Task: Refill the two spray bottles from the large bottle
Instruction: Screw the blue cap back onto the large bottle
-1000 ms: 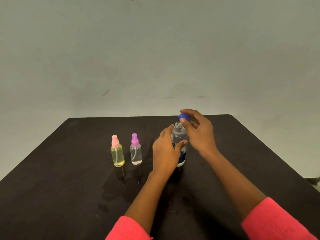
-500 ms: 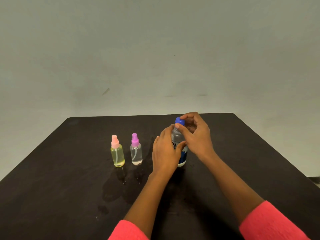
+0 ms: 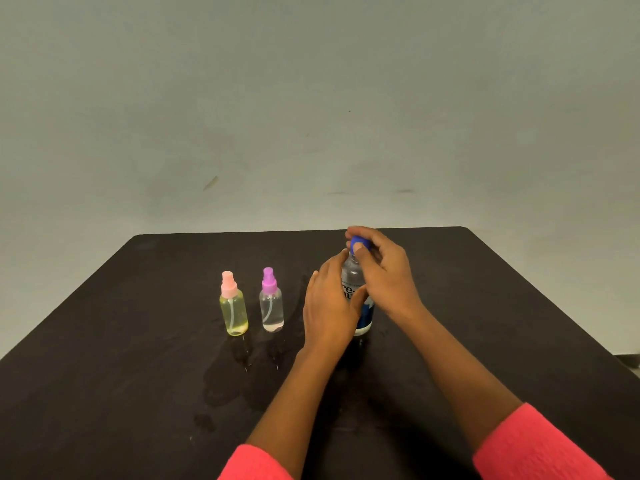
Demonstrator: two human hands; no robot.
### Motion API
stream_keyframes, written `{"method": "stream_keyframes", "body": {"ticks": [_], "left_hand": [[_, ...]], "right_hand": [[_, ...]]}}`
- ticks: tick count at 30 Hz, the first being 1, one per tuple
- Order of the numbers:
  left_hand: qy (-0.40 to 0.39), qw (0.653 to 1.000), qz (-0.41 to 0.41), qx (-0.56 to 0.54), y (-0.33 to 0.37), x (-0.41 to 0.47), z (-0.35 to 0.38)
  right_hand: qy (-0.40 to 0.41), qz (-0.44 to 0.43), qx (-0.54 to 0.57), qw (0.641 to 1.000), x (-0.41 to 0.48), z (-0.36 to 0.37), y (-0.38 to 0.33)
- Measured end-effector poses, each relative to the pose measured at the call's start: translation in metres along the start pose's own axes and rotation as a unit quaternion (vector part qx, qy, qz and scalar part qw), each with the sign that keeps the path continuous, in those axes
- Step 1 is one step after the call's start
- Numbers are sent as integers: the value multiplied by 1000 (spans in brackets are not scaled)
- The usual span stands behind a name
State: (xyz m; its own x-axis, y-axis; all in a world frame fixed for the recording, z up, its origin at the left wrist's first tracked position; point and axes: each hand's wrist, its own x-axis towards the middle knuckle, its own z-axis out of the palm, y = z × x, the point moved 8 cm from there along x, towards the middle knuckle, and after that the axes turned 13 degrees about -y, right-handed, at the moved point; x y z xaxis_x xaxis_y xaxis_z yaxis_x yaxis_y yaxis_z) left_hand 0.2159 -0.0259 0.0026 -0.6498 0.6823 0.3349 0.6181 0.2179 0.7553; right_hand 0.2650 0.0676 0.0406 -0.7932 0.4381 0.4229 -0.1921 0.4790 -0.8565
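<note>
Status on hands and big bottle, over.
Left hand grips large bottle. Right hand pinches blue cap on it. Yellow spray bottle, clear spray bottle capped, not blocking.

Large bottle [image 3: 352,271]: lower body mostly hidden behind left hand [image 3: 329,306]; fill level can't be read. Label [image 3: 349,292] partly covered, only a few letters show, not legible as a word. Blue cap [image 3: 356,243]: right hand [image 3: 391,275] fingers wrap it, only a front patch visible; can't tell if it sits fully on the neck. Left fingertips on the bottle's far side hidden. Both pink sleeves [image 3: 256,464] cut off by the bottom edge. Surface [image 3: 104,375] cut off at left, right and bottom. Dark patches near spray bottles: wet or reflection, unclear. Dark object [image 3: 628,358] at right edge cropped, unidentifiable.
</note>
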Motion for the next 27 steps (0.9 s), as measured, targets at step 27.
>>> {"method": "stream_keyframes", "body": {"ticks": [27], "left_hand": [[7, 1000, -14, -13, -2, 0, -2]], "right_hand": [[100, 28, -7, 995, -1, -10, 11]]}}
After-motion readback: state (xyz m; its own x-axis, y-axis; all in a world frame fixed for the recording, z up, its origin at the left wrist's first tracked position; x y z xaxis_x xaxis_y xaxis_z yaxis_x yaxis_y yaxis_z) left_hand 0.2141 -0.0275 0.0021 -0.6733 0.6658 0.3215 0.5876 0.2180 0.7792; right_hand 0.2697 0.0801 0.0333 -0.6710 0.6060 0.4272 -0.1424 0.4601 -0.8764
